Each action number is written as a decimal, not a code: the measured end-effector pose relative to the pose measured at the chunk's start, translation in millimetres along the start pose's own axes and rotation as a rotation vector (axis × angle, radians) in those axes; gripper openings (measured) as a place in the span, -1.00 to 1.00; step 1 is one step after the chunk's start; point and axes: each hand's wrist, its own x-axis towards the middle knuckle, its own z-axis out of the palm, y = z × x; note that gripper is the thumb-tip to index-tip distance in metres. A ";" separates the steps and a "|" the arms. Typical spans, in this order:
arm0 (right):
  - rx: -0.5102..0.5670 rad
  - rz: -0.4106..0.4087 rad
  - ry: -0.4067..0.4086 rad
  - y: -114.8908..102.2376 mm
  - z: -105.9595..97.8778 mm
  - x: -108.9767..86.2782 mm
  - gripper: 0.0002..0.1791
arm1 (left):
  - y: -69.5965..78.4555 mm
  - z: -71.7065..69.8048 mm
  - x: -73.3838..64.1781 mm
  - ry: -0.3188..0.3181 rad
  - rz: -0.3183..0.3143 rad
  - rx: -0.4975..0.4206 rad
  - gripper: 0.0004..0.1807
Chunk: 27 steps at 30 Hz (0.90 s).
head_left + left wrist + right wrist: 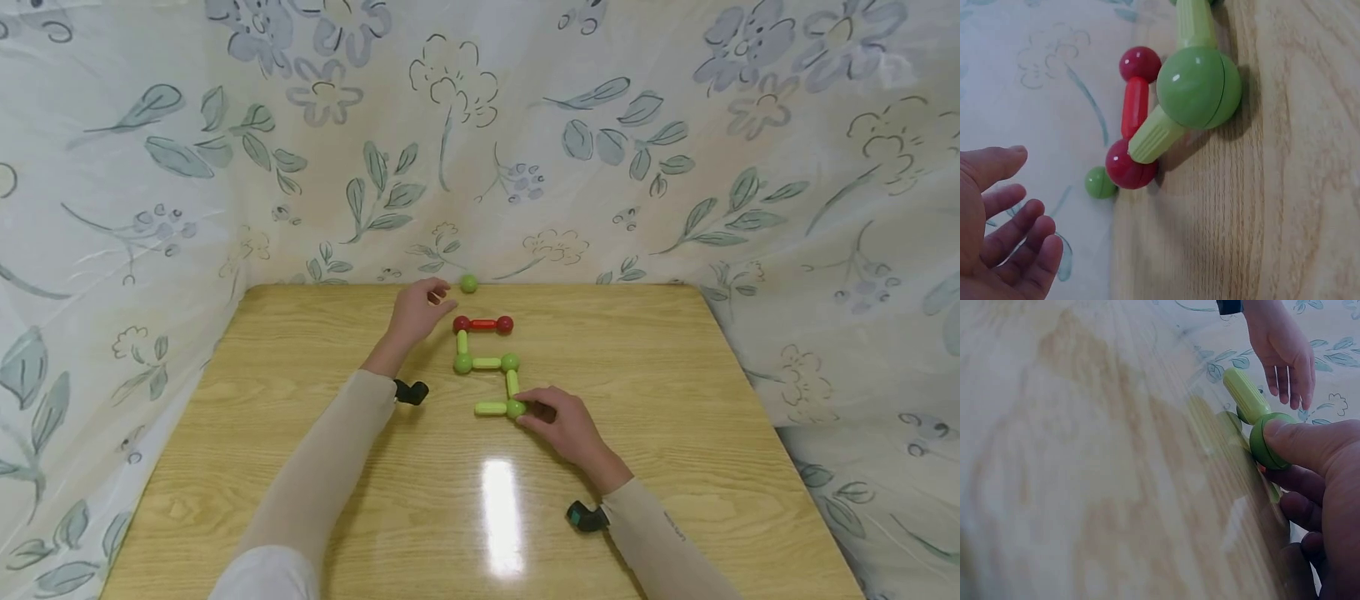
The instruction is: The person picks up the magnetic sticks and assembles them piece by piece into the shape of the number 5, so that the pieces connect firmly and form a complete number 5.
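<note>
A chain of toy rods and balls lies on the table in a stepped, S-like shape. Its far end has a red rod (483, 325) between two red balls, and pale green rods (487, 363) with green balls make up the rest. My right hand (567, 423) pinches the near corner green ball (1270, 441) between thumb and fingers; a light green rod (491, 409) points left from it. Left of the red corner ball (461, 324), my left hand (420, 313) hovers with relaxed fingers, holding nothing. A loose green ball (468, 284) sits just beyond, at the table's far edge.
The wooden table (300, 433) ends at a floral cloth (480, 167) that hangs behind it and on both sides. Black wrist-worn devices sit below both hands, one by the left wrist (411, 392). Light glares off the tabletop near the front.
</note>
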 end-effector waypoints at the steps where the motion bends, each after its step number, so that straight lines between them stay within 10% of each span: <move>1: 0.000 0.001 0.001 0.1 -0.4 -0.2 -0.67 | -0.2 0.9 2.5 -0.002 -0.005 0.002 -0.62; 27: 0.016 0.016 0.002 3.3 0.8 -1.0 -0.67 | -24.5 12.9 52.3 0.004 -0.071 -0.001 -0.54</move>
